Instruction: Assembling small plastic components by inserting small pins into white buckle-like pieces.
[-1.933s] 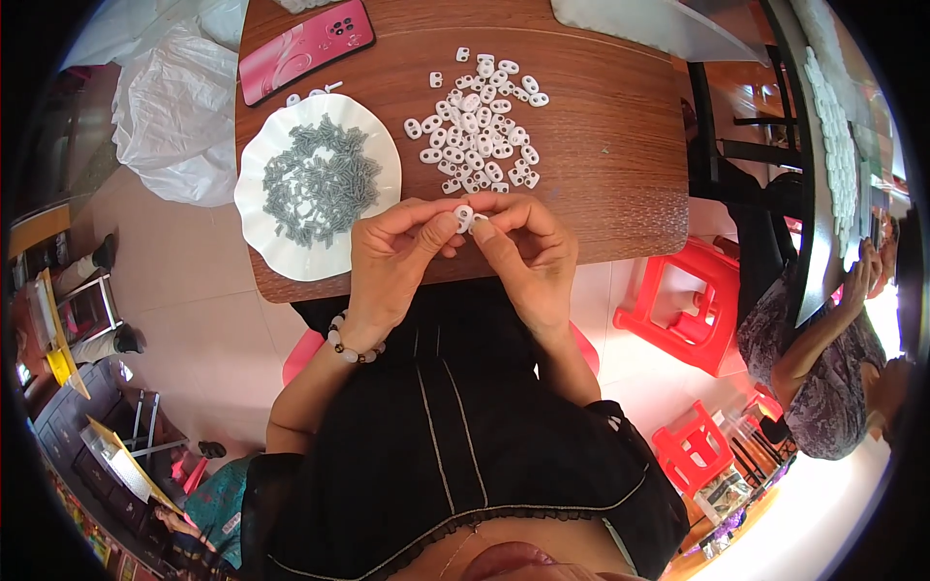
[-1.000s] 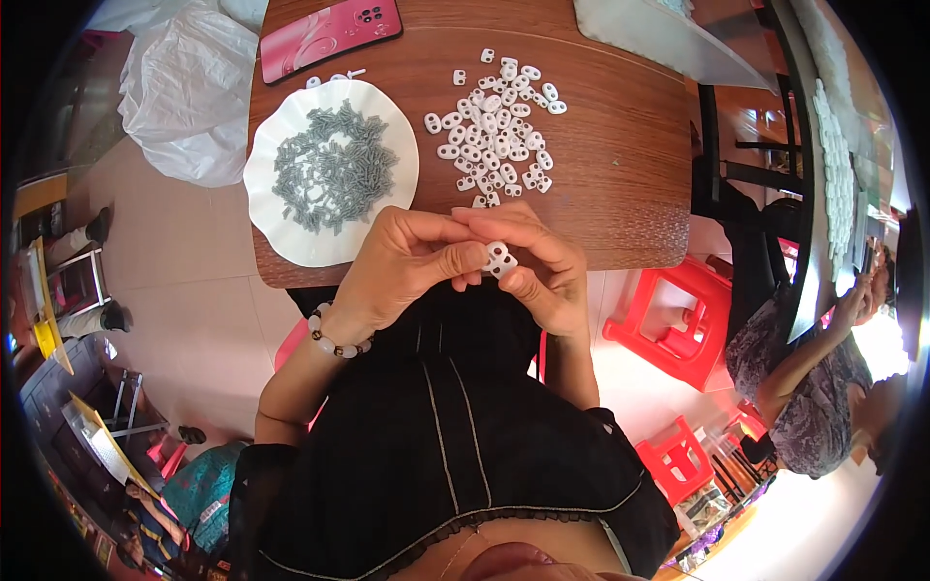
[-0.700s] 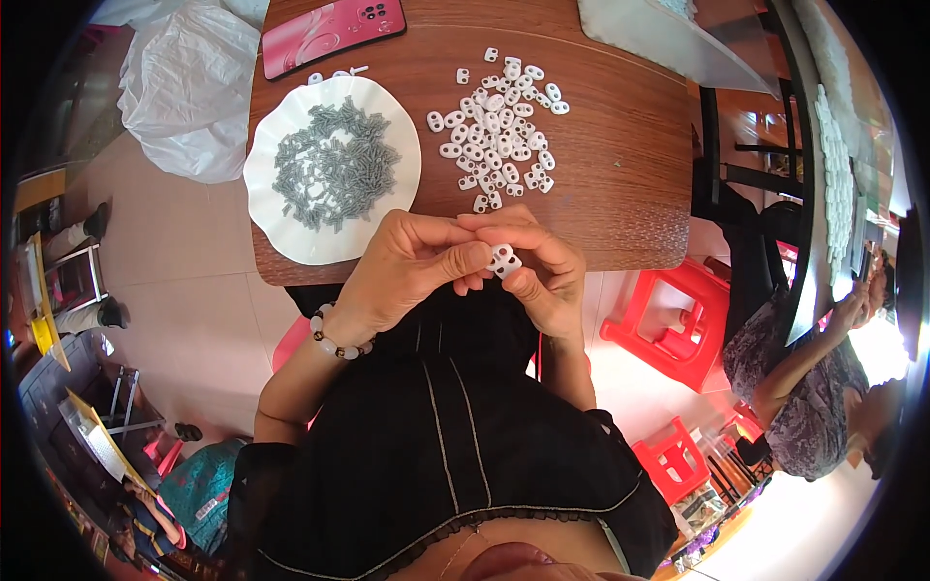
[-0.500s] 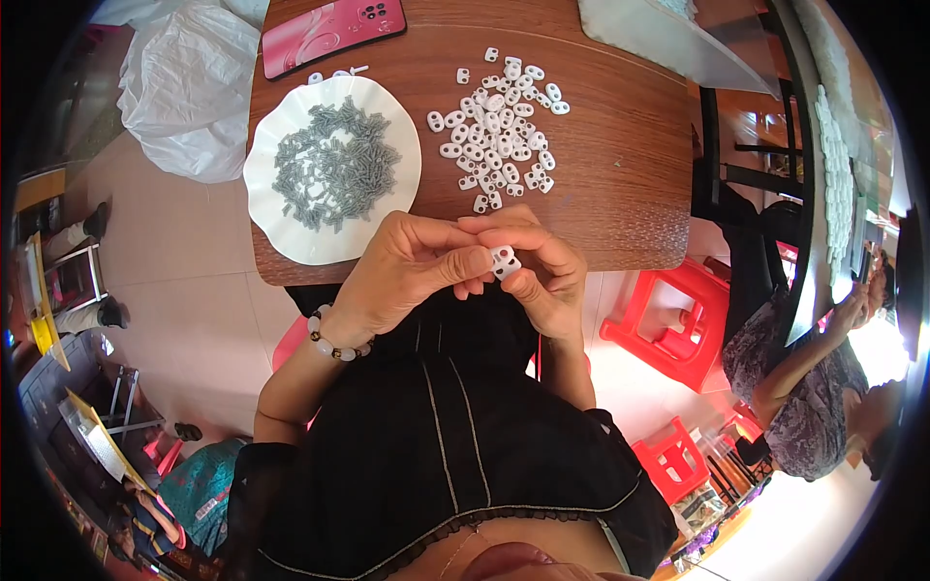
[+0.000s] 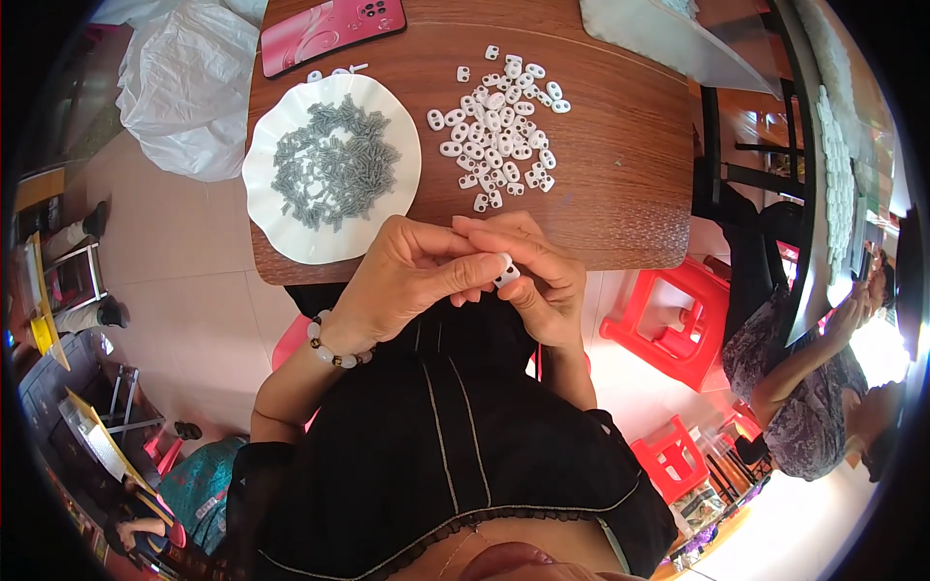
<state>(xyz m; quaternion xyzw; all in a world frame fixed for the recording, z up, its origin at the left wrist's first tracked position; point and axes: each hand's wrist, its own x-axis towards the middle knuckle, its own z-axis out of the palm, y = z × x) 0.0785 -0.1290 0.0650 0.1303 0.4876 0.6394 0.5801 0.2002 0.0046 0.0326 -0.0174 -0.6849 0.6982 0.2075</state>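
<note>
Just below the near edge of the brown surface, the left hand and the right hand are meeting over the lap. Both hands' fingers are pressing together on one small white piece. The left fingers are pinching it from one side and the right fingers are pinching it from the other. I cannot tell if a grey bit is going into it, because the fingers are hiding that part.

Beyond the hands, on the surface, a pile of white pieces is lying loose, not in any dish. Many are waiting there, so it looks like a lot of work is left. I cannot see a heap of finished ones anywhere.

Left of the white pile, a white plate is sitting at the surface's near edge. It is holding a big heap of little grey bits. The plate is looking quite full.

Past the plate, a pink phone is lying at the far edge. Left of the surface, a white plastic bag is sitting on the floor.
</note>
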